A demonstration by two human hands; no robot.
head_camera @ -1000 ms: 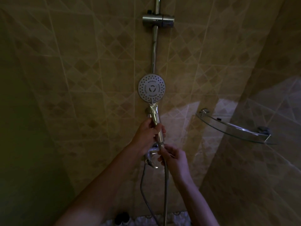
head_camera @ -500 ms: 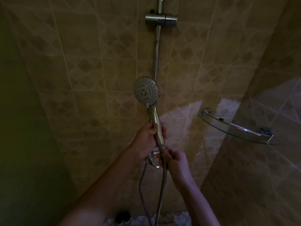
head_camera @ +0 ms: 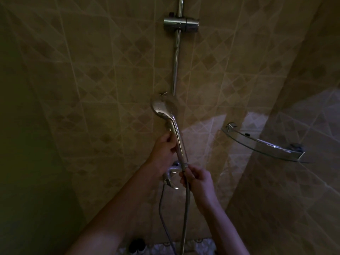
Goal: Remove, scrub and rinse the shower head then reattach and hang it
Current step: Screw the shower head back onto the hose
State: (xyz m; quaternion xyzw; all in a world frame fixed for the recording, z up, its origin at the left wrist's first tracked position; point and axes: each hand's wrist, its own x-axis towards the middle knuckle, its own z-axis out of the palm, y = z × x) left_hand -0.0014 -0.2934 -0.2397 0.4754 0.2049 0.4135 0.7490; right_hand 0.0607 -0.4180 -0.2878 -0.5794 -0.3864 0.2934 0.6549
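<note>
A chrome shower head (head_camera: 164,106) stands upright in front of the tiled wall, its shiny back turned toward me and its spray face hidden. My left hand (head_camera: 164,150) grips the handle about halfway up. My right hand (head_camera: 196,178) pinches the top end of the metal hose (head_camera: 185,214) right where it meets the base of the handle. The hose hangs straight down from there. High on the vertical chrome rail (head_camera: 176,65) sits the empty holder bracket (head_camera: 181,24).
A chrome mixer tap (head_camera: 172,174) sticks out of the wall just behind my hands. A curved glass corner shelf (head_camera: 261,144) is mounted on the right. A second thin hose (head_camera: 161,208) loops down at the left of the metal one. Tiled walls close in on both sides.
The shower head has rotated about its handle: its spray face pointed at me, then turned left, and now faces away. Both hands kept their places on handle and hose joint.
</note>
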